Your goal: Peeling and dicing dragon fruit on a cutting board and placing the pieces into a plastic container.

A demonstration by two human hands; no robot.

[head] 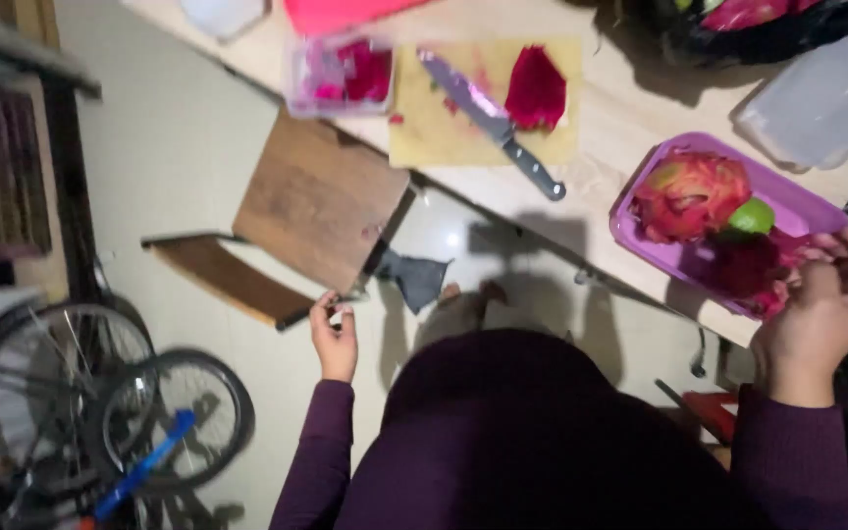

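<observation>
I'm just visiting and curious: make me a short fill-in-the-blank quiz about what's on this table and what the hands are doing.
1. The knife lies on the yellow ____ board.
2. The right hand touches the edge of the ____ tray of dragon fruit peels.
3. The left hand is at the edge of the wooden ____.
4. A small ____ lime piece sits among the peels.

Missing words: cutting; purple; chair; green
</observation>
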